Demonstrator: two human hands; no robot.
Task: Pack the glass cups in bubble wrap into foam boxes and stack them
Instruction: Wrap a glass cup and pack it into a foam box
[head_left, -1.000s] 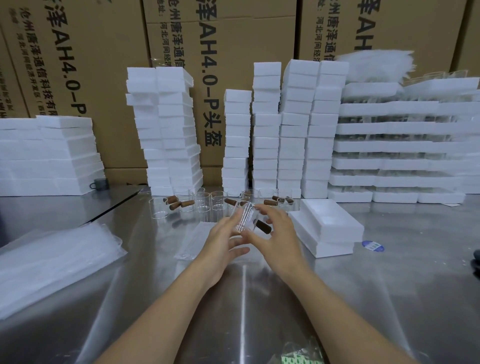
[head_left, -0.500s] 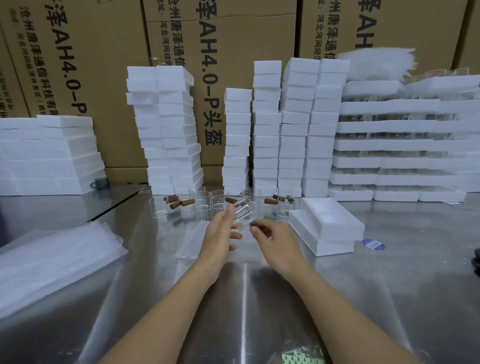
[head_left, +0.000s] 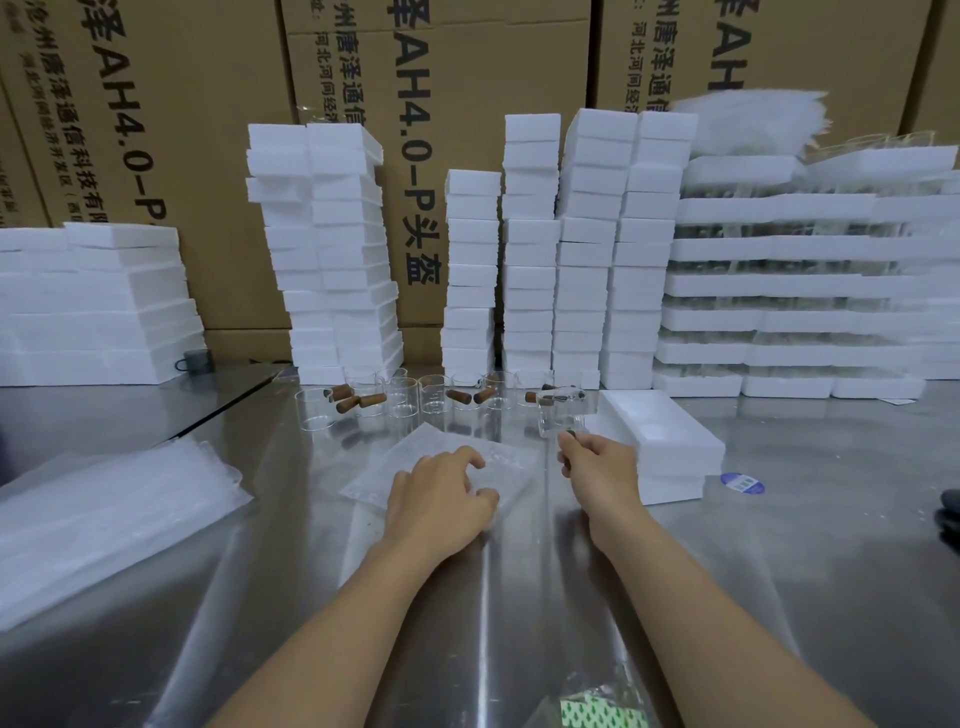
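My right hand grips a clear glass cup by its dark wooden handle, holding it just above the steel table, left of an open white foam box that sits on a second box. My left hand lies palm down with bent fingers on a flat bubble wrap bag and holds nothing. Behind the bag, several more glass cups with brown wooden handles stand in a row.
Tall stacks of foam boxes line the back in front of cardboard cartons. Foam trays of glassware are piled at the right, foam slabs at the left. A heap of bubble wrap bags lies at the left. A blue sticker is beside the box.
Both hands held the cup together a second ago. My left hand has let go and dropped onto the bubble wrap bag; my right hand has carried the cup to the right.
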